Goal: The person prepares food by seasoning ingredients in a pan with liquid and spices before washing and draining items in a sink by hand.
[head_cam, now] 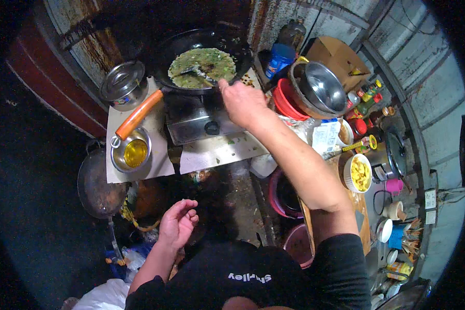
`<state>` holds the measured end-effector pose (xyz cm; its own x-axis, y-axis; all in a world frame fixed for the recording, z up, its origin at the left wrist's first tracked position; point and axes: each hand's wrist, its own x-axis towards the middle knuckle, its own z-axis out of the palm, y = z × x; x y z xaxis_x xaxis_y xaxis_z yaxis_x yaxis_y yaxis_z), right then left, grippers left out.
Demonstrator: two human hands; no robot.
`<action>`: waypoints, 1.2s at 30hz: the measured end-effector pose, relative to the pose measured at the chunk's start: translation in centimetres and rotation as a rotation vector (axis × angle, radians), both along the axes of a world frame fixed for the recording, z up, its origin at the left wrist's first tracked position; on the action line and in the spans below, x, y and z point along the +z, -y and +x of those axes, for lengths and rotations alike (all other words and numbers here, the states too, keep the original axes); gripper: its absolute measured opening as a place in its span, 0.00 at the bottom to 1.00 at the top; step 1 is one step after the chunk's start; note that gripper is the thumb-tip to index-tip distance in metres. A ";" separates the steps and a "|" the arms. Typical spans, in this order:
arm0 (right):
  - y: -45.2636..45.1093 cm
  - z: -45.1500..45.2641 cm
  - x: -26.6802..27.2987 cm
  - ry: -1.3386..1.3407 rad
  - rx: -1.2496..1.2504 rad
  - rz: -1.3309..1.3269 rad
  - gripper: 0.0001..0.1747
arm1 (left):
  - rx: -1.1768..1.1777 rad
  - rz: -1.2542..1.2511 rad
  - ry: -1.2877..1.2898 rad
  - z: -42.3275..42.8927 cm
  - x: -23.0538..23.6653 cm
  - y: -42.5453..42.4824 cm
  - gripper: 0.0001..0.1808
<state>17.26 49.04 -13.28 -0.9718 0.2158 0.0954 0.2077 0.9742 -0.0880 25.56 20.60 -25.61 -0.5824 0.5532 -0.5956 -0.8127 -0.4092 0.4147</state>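
A green-flecked pancake (221, 64) lies in a black wok (166, 50) on a gas stove (190, 130). Across the pancake's middle is a narrow pale streak, perhaps a utensil or a tear; the picture does not settle which. My right hand (242, 100) is over the wok's near right rim, fingers curled, index fingertip close to the pancake's edge; whether it grips something is hidden. My left hand (180, 224) hangs below the stove, fingers loosely bent, holding nothing. Left of the stove, an orange wooden handle (139, 114) juts over a metal bowl (114, 157) with yellow oil (135, 153).
A lidded metal pot (124, 83) stands left of the wok. At right are a red basin (285, 102), metal bowls (325, 87), a cardboard box (337, 58), sauce bottles (372, 100) and a white bowl of yellow food (359, 174). Another wok (100, 186) is at lower left.
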 end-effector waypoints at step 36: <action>-4.6 -3.5 4.6 -0.003 0.149 0.214 0.23 | 0.174 -0.021 0.023 -11.0 -0.9 3.2 0.08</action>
